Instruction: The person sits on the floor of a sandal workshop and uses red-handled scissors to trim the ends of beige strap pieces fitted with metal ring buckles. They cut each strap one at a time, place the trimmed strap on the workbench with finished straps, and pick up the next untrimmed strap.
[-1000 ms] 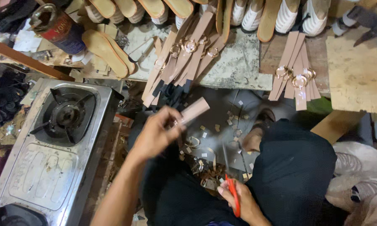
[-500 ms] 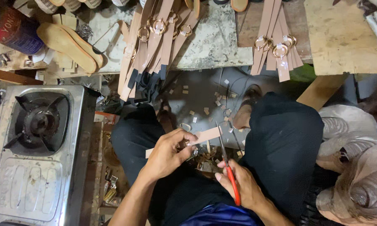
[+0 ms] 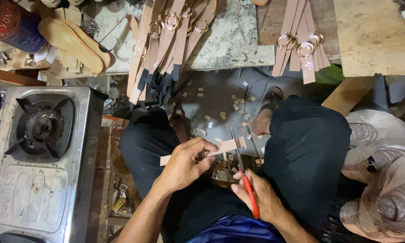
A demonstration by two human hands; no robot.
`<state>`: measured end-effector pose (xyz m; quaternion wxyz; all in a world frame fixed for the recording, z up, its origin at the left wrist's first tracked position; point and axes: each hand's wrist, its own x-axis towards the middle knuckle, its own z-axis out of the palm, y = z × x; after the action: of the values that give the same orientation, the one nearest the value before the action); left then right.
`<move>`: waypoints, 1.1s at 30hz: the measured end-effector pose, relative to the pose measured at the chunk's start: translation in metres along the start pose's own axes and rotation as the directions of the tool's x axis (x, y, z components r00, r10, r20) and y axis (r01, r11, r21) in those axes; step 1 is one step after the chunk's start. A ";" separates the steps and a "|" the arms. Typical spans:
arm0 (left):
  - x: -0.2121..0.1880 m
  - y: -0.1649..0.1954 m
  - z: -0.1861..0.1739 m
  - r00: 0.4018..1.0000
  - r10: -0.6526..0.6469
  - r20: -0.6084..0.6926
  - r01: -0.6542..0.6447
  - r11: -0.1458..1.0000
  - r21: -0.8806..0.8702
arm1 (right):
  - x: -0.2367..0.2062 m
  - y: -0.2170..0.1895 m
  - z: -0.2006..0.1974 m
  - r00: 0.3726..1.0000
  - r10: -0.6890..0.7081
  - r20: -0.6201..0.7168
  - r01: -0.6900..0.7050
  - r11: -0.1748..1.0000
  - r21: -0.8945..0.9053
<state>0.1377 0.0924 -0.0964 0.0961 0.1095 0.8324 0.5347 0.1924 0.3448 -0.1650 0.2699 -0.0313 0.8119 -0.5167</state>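
Two hands are shown at work above the lap, near the bottom of the view. A tan strap (image 3: 220, 147) is pinched between thumb and fingers of the left hand (image 3: 184, 164), held level and out to the right so that its free end lies across the open blades. A pair of scissors (image 3: 244, 180) with red handles is gripped in the right hand (image 3: 261, 200), points aimed away from the body, seemingly so that the strap end can be trimmed. Small tan offcuts (image 3: 231, 105) are scattered on the floor between the knees, directly under the cutting spot. Finished straps with metal rings (image 3: 166, 40) are fanned over the far edge of a stone slab (image 3: 238, 40), a second bundle (image 3: 301, 45) being laid to the right. A gas stove (image 3: 40, 157) is set at the left, a shoe sole (image 3: 72, 42) at far left.
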 end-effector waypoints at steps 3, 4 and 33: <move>0.000 -0.001 -0.001 1.000 0.004 0.004 -0.004 1.000 0.007 | 0.000 0.003 0.002 0.997 -0.073 -0.034 0.073 0.997 -0.020; 0.000 -0.001 -0.002 1.000 0.010 0.005 -0.011 1.000 0.010 | 0.000 0.003 0.002 0.997 -0.074 -0.036 0.073 0.997 -0.026; -0.006 0.019 0.015 0.863 0.296 0.410 -0.338 0.941 0.031 | 0.008 -0.017 -0.045 0.994 -0.100 0.052 0.083 0.962 0.261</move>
<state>0.1487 0.1115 -0.0855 0.1691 0.3565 0.7917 0.4664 0.1604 0.3716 -0.1393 0.2735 -0.0501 0.7261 -0.6288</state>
